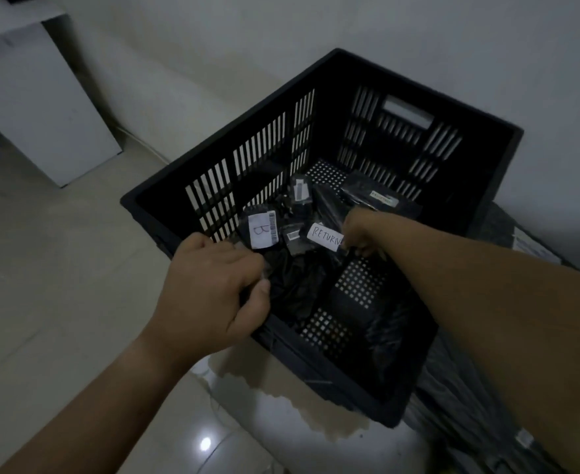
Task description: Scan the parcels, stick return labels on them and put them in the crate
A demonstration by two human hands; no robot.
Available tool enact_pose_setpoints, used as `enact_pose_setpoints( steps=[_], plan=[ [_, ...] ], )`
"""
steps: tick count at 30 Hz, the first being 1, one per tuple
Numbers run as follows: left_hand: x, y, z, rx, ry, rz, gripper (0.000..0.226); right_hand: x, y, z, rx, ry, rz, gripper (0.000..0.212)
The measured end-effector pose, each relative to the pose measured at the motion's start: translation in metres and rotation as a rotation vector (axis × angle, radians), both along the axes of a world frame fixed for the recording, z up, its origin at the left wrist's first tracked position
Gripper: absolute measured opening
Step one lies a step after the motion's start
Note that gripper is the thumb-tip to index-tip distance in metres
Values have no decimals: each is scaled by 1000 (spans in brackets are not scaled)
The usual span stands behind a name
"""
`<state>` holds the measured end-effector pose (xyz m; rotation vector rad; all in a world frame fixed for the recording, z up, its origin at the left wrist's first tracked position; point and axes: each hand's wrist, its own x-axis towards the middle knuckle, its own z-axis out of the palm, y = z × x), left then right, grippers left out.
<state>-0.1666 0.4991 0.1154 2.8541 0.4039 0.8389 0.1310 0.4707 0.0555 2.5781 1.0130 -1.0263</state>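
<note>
Reaching down into the black slatted crate (428,92), both hands hold one crumpled black parcel (295,289) that lies on the perforated bottom toward the near-left wall. The left hand (213,285) sits at the near-left rim, fingers and thumb pinched together on a fold of the plastic. The right hand (360,234) is deeper in, fingers curled down on the parcel's far end, touching the right edge of the white return label (324,238) handwritten "RETURN".

Other black parcels crowd the crate's left and far side. One with a white tag marked "B" (261,230) lies against the left wall just beside the left hand, a small barcoded packet (300,191) sits behind it, and a flat parcel (382,199) with its own label rests in the far corner. Bare perforated bottom shows at the near-right part.

Outside, a heap of black bags (452,388) presses against the crate's right wall. A white panel (42,107) stands well apart beyond the left corner, with open tiled floor (42,302) between. A brown sheet (281,388) pokes out under the near corner.
</note>
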Motion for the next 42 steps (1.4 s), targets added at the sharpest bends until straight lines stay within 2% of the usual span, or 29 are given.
enact_pose_setpoints(
  steps=[4,6,9,14,18,21,24,26,29,33,38,42],
  plan=[
    [1,1,-2,11,-8,1,29,-5,4,-18,32,-31,65,37],
    [2,1,-3,16,-23,1,29,-8,6,-25,-32,-78,159,41],
    [3,2,-3,17,-40,2,30,-11,8,-32,-89,-65,174,46],
    [1,1,-2,1,-5,13,30,-13,8,-16,-92,-64,235,47],
    [1,0,2,-12,17,26,29,-19,-1,30,7,-60,286,35],
    [0,-4,8,-19,63,34,28,-31,-30,83,227,-4,289,44],
    [-2,-9,17,-41,143,47,23,-47,-80,131,551,62,263,46],
    [-3,-9,24,-71,205,68,19,-54,-122,152,697,66,225,56],
    [4,-27,43,-97,200,31,32,-60,-198,170,850,-9,178,61],
    [40,-109,78,-175,10,-122,37,-56,-308,176,919,-88,44,63],
    [90,-246,85,-222,-12,-365,26,-53,-462,172,1031,-204,-150,58],
    [115,-359,57,-314,48,-530,18,-60,-591,160,1020,-272,-355,60]
  ],
)
